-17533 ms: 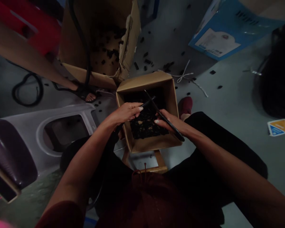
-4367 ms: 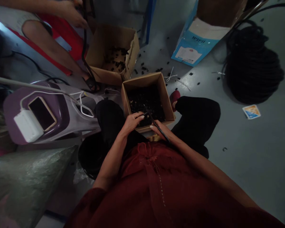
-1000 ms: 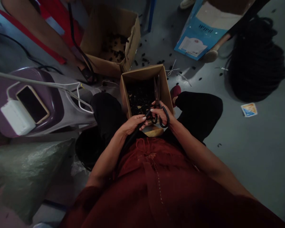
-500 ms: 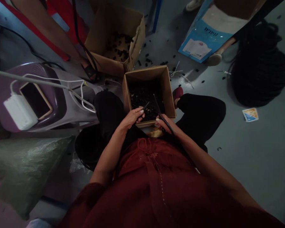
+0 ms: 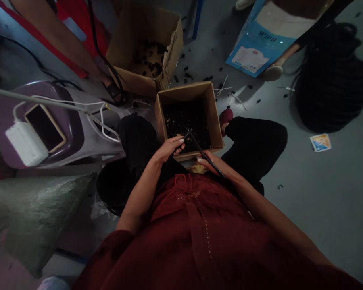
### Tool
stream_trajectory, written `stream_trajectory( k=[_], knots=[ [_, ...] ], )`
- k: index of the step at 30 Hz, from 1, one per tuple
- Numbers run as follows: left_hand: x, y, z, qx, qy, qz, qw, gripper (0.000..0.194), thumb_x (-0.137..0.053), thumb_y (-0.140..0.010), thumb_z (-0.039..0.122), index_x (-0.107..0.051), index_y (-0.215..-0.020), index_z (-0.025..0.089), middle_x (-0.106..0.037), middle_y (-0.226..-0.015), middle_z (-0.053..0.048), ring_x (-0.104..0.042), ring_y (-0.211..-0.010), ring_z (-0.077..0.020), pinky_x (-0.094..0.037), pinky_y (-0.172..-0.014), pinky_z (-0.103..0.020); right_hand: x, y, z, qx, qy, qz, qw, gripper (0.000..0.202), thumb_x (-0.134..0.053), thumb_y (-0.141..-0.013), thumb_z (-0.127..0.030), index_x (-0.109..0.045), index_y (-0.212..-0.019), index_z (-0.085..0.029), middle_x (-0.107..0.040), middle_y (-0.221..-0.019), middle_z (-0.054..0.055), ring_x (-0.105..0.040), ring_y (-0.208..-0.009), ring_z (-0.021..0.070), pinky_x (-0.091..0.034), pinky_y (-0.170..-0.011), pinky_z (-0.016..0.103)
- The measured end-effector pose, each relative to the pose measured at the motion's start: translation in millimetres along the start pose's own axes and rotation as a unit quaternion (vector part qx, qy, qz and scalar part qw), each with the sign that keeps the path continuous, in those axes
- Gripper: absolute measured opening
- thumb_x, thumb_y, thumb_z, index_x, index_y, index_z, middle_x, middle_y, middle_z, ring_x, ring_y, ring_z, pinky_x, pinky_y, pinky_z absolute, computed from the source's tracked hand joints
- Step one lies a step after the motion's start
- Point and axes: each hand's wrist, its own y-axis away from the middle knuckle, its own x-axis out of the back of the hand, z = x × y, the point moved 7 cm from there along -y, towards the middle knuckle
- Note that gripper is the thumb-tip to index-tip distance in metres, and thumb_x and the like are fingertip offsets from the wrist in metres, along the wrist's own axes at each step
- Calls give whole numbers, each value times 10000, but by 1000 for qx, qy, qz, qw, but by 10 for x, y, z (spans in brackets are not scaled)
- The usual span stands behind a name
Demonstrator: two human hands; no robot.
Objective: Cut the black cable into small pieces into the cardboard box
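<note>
"Where's the cord?"
"Pinched in the left hand, over the box's near edge, pointing far right."
"Scissors?"
"Right hand's fingers grip them, slanting far left, tips at the cord."

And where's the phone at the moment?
In the head view, the phone lies screen up on the purple stool at the left, just right of the white block and left of the person's left knee.

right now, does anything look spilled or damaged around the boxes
Yes. Small black pieces lie scattered on the floor beyond the near box, so they look spilled. The far box has a ragged right edge, as if torn.
</note>
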Motion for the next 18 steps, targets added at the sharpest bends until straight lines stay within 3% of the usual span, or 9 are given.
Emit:
stream_trajectory(
  k=[10,18],
  knots=[
    [-61,-23,-35,-4,-89,-55,994,286,-586,-767,391,-551,-800,109,-500,-677,5,-357,-455,-8,-223,-383,-140,48,-84,-13,22,60,8,998,489,-607,-729,-522,-504,-1092,-210,-626,-923,54,-586,-800,213,-448,-683,299],
    [-101,-6,-35,3,-101,-86,991,287,-576,-774,386,-581,-876,117,-497,-674,14,-359,-466,-17,-244,-401,-156,19,-118,-81,40,46,-1,998,476,-599,-731,-515,-493,-1070,-198,-609,-913,60,-564,-776,205,-431,-652,301]
  ],
)
